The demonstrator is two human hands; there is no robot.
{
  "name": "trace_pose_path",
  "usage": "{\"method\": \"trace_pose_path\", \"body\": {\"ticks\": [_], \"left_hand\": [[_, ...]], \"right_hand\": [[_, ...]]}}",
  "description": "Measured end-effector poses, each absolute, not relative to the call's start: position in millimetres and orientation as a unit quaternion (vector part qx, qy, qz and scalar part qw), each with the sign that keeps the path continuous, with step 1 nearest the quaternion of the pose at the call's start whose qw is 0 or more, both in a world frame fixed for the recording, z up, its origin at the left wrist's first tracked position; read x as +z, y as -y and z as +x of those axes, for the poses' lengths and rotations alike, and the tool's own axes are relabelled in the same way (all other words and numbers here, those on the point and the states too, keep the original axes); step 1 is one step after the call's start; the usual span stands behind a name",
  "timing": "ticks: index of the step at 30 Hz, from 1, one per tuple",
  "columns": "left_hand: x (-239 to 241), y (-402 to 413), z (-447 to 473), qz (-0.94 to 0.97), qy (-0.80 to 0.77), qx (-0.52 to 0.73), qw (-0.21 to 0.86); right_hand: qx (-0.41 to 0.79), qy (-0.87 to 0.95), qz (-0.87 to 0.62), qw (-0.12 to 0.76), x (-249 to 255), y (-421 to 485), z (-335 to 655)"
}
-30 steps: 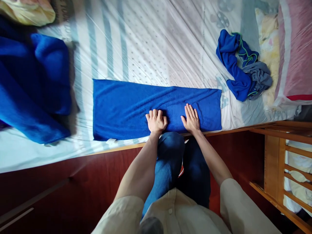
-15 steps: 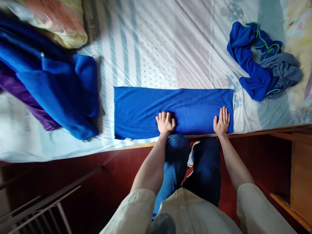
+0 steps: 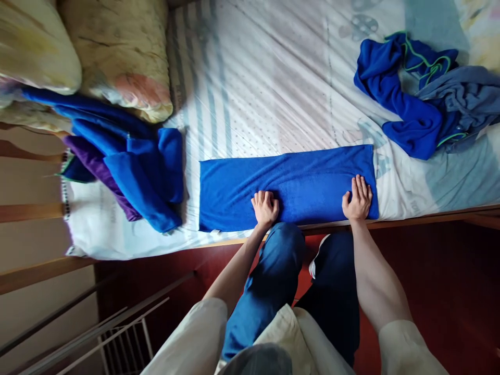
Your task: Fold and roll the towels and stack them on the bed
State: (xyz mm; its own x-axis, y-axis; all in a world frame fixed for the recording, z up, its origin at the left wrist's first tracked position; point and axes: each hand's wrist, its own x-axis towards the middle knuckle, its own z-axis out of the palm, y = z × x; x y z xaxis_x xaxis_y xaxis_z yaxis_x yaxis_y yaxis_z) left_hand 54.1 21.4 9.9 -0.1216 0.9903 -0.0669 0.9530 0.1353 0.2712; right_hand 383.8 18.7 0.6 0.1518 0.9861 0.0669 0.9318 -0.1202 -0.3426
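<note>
A blue towel [image 3: 297,182], folded into a long strip, lies flat on the bed along its near edge. My left hand [image 3: 265,207] rests on the towel's near edge around its middle, fingers curled down onto the cloth. My right hand [image 3: 357,197] presses flat on the towel's right end, close to the near corner, fingers together. Neither hand lifts or grips the cloth.
A heap of blue and purple cloths [image 3: 128,161] lies left of the towel, beside pillows [image 3: 117,57]. A crumpled blue and grey garment [image 3: 422,99] sits at the far right. The wooden bed rail [image 3: 410,223] runs under my hands. A metal rack [image 3: 117,333] stands low left.
My right hand slid from the towel's middle to its right end and stays there. My left hand kept its place. The view has swung left, bringing pillows into sight.
</note>
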Motion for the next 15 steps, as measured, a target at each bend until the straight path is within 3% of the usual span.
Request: {"method": "trace_pose_path", "body": {"ticks": [4, 11, 15], "left_hand": [[4, -21, 67, 0.677, -0.717, 0.122, 0.112], [0, -43, 110, 0.859, -0.451, 0.119, 0.212], [-2, -42, 96, 0.85, -0.471, 0.118, 0.203]], "right_hand": [[0.051, 0.664, -0.72, 0.195, -13, -18, 389], [0.047, 0.67, -0.713, 0.202, -14, -18, 392], [0.043, 0.672, -0.71, 0.206, -15, -18, 393]]}}
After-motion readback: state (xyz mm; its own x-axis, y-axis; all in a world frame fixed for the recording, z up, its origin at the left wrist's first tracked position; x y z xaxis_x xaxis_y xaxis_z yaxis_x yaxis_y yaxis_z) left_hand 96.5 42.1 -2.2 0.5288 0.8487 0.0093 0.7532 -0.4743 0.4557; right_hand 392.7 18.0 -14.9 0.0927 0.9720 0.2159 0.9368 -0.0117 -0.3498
